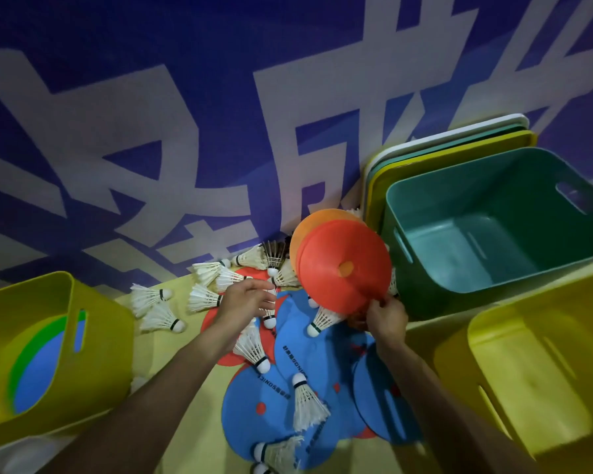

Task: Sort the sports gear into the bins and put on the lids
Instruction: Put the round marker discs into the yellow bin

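My right hand pinches the lower edge of a red flat disc, lifted and tilted, with an orange disc right behind it. My left hand reaches over the pile with relaxed fingers near a shuttlecock; whether it holds anything is unclear. Blue discs and red ones lie on the floor under several white shuttlecocks. An empty teal bin stands to the right of the lifted discs. A yellow bin at left holds green and blue discs. Another yellow bin sits empty at lower right.
Three lids, white, teal and yellow, lean against the blue banner wall behind the teal bin. More shuttlecocks lie scattered along the wall's foot. The floor is yellow.
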Demonstrator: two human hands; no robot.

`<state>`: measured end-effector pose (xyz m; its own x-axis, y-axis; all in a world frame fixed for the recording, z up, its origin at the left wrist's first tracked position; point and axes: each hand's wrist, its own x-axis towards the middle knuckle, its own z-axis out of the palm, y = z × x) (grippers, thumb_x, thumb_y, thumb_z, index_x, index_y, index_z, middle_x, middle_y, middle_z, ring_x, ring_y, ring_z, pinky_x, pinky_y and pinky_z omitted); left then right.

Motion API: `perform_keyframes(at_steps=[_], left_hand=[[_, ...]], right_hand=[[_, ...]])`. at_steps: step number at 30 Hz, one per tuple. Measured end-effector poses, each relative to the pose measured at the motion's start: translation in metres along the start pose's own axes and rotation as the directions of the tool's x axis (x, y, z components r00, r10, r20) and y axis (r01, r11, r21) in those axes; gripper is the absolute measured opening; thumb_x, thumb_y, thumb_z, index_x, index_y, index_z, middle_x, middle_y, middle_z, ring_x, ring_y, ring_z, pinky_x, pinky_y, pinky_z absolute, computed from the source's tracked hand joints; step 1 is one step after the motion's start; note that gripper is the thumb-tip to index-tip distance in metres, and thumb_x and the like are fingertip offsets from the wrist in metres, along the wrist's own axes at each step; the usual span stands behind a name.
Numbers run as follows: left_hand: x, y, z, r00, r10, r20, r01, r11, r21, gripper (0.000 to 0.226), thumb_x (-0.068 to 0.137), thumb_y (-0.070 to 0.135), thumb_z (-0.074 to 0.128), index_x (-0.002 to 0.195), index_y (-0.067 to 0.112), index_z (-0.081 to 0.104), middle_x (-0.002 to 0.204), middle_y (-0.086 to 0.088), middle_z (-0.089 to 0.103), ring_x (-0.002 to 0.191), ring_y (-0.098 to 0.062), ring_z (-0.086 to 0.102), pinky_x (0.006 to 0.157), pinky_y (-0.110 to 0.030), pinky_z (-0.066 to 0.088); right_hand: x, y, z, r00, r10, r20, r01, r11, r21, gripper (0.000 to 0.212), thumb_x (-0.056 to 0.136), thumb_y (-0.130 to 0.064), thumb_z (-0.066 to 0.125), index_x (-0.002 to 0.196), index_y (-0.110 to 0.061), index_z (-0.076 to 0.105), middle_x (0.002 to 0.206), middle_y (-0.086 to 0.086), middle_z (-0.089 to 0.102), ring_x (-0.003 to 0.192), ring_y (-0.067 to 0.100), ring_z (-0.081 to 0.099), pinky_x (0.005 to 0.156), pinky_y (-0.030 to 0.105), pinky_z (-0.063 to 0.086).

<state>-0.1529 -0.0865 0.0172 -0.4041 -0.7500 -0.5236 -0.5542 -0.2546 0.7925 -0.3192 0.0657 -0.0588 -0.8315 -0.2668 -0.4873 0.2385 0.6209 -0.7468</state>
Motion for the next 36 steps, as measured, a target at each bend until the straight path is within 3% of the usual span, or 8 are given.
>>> perform_keyframes(at_steps=[3, 6, 8, 15, 19, 23, 30, 36], left_hand=[[0.015, -0.004, 0.008, 1.000, -0.021, 0.011, 0.021, 1.000, 0.021, 0.020, 0.089, 0.000, 0.050, 0.093, 0.009, 0.067, 0.089, -0.013, 0.071, 0.074, -0.020, 0.066, 0.073, -0.030, 0.052], [0.025, -0.008, 0.017, 0.999, -0.037, 0.034, 0.035, 0.997, 0.062, 0.022, 0.089, -0.001, 0.046, 0.095, 0.008, 0.065, 0.087, -0.012, 0.069, 0.074, -0.020, 0.065, 0.069, -0.027, 0.051], [0.030, -0.011, 0.022, 0.998, -0.044, 0.049, 0.040, 0.996, 0.086, 0.021, 0.090, 0.001, 0.046, 0.099, 0.007, 0.064, 0.086, -0.010, 0.068, 0.076, -0.020, 0.065, 0.073, -0.031, 0.052], [0.044, -0.014, 0.038, 0.999, -0.035, 0.026, 0.031, 0.989, 0.144, 0.022, 0.093, 0.005, 0.042, 0.099, 0.008, 0.063, 0.084, -0.007, 0.067, 0.071, -0.019, 0.064, 0.069, -0.032, 0.050], [0.050, -0.017, 0.054, 0.995, -0.092, 0.028, 0.087, 0.987, 0.134, 0.012, 0.093, 0.017, 0.051, 0.093, 0.014, 0.063, 0.088, -0.009, 0.069, 0.076, -0.025, 0.067, 0.071, -0.035, 0.054], [0.051, -0.021, 0.075, 0.979, -0.201, 0.039, 0.203, 0.976, -0.078, 0.004, 0.088, 0.016, 0.062, 0.090, 0.014, 0.065, 0.082, -0.006, 0.068, 0.065, -0.022, 0.063, 0.054, -0.026, 0.053], [0.054, -0.028, 0.092, 0.976, -0.192, -0.100, 0.181, 0.977, -0.115, 0.026, 0.086, 0.001, 0.056, 0.062, 0.012, 0.054, 0.070, -0.011, 0.064, 0.064, -0.024, 0.060, 0.071, -0.040, 0.060], [0.041, -0.030, 0.071, 0.977, -0.127, -0.171, 0.099, 0.982, -0.162, 0.009, 0.092, 0.008, 0.060, 0.083, 0.006, 0.059, 0.074, -0.010, 0.065, 0.061, -0.021, 0.065, 0.052, -0.022, 0.057]], right_hand=[[-0.009, -0.004, -0.006, 0.998, -0.059, 0.024, 0.061, 0.994, -0.089, 0.028, 0.095, -0.012, 0.042, 0.096, 0.004, 0.065, 0.095, 0.024, 0.067, 0.090, 0.038, 0.063, 0.076, 0.034, 0.047], [-0.014, 0.002, -0.003, 0.994, -0.104, 0.017, 0.105, 0.988, -0.115, 0.029, 0.099, -0.016, 0.038, 0.088, 0.001, 0.059, 0.080, 0.019, 0.065, 0.065, 0.030, 0.065, 0.061, 0.023, 0.049], [-0.018, 0.006, -0.003, 0.992, -0.121, -0.024, 0.118, 0.986, -0.115, 0.027, 0.098, -0.019, 0.038, 0.088, -0.003, 0.057, 0.080, 0.017, 0.067, 0.066, 0.032, 0.067, 0.067, 0.036, 0.057], [-0.027, 0.040, -0.007, 0.997, -0.068, -0.037, 0.066, 0.996, -0.064, 0.023, 0.091, -0.031, 0.035, 0.089, -0.018, 0.054, 0.082, 0.017, 0.068, 0.071, 0.038, 0.067, 0.067, 0.051, 0.056], [-0.033, 0.040, -0.013, 0.997, -0.061, -0.056, 0.059, 0.997, -0.049, 0.023, 0.091, -0.031, 0.035, 0.090, -0.019, 0.054, 0.085, 0.015, 0.067, 0.073, 0.036, 0.066, 0.068, 0.052, 0.055], [-0.033, 0.041, -0.017, 0.997, -0.048, -0.063, 0.046, 0.998, -0.041, 0.026, 0.087, -0.035, 0.031, 0.090, -0.022, 0.053, 0.086, 0.014, 0.067, 0.075, 0.037, 0.065, 0.071, 0.052, 0.055], [-0.044, 0.045, -0.037, 0.998, 0.018, -0.067, -0.021, 0.999, -0.042, 0.029, 0.097, -0.028, 0.035, 0.101, -0.012, 0.059, 0.096, 0.020, 0.069, 0.085, 0.038, 0.066, 0.078, 0.046, 0.053], [-0.051, 0.054, -0.042, 0.998, -0.021, -0.052, 0.017, 0.996, -0.086, 0.025, 0.098, -0.023, 0.039, 0.095, -0.012, 0.061, 0.093, 0.020, 0.069, 0.084, 0.036, 0.065, 0.078, 0.043, 0.052]])
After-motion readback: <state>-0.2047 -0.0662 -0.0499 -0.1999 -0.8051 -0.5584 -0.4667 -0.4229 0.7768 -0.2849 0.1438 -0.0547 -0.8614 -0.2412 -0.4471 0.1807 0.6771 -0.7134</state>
